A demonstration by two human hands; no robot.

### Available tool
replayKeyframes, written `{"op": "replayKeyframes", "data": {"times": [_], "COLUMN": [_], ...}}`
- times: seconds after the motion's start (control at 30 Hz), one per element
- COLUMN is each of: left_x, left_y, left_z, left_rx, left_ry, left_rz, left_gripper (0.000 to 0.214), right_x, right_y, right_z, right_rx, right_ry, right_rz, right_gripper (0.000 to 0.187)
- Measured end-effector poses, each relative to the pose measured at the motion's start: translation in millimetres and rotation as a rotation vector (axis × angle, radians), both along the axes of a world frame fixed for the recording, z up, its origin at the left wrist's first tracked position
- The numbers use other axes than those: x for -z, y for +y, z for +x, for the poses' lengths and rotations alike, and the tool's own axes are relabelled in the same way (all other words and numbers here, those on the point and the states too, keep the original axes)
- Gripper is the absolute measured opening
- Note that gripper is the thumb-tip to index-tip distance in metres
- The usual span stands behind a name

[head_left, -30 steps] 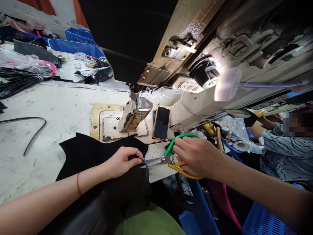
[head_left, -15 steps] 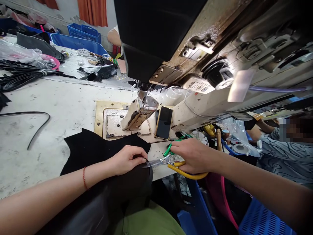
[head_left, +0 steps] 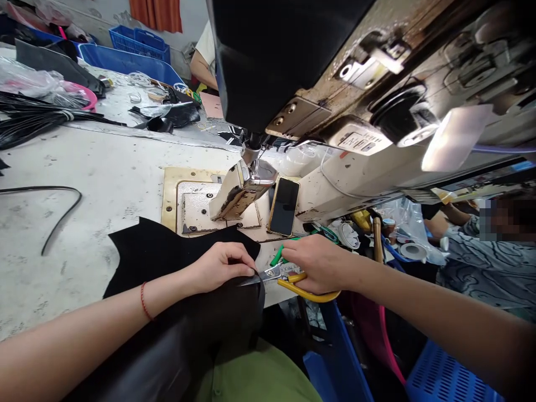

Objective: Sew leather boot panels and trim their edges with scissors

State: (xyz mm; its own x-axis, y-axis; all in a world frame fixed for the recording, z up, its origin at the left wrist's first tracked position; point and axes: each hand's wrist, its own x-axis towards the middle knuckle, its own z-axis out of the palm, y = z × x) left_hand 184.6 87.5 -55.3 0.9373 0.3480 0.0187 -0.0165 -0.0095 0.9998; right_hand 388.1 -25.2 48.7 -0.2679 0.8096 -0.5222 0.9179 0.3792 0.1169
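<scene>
My left hand pinches the right edge of a black sheet of material, thumb against fingertips. The sheet lies partly on the white table and drapes over my lap. My right hand is closed around scissors with one yellow and one green handle. Their blades point left and meet the black material just below my left fingertips; part of the blades is hidden by it. Beyond my hands stands the sewing machine post, beneath the machine's head.
A phone lies right of the post. At the left is a thin black strip, with a bundle of black strips behind it. Blue crates stand low at the right. Another person's patterned sleeve shows at the right.
My right hand and the scissors have shifted slightly left, with the blades further across the black material. My left hand keeps its pinch. The view has tilted a little.
</scene>
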Motion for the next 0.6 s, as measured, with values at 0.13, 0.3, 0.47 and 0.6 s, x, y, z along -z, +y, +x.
{"op": "replayKeyframes", "data": {"times": [0.13,0.3,0.47,0.6], "left_x": [0.6,0.5,3.3,9.0], "left_y": [1,2,4,4], "left_z": [0,0,0,0], "left_rx": [-0.014,-0.036,-0.045,-0.054], "left_ry": [-0.027,-0.059,-0.076,-0.079], "left_rz": [-0.057,-0.142,-0.222,-0.281], "left_gripper": [0.011,0.008,0.007,0.008], "right_x": [2.8,11.5,23.7,30.5], "right_y": [10,18,19,20], "right_z": [-13,-23,-27,-35], "right_rx": [-0.008,-0.02,-0.035,-0.035], "right_ry": [-0.008,0.02,0.062,0.063], "right_rz": [-0.036,-0.065,-0.061,-0.074], "right_gripper": [0.018,0.02,0.022,0.027]}}
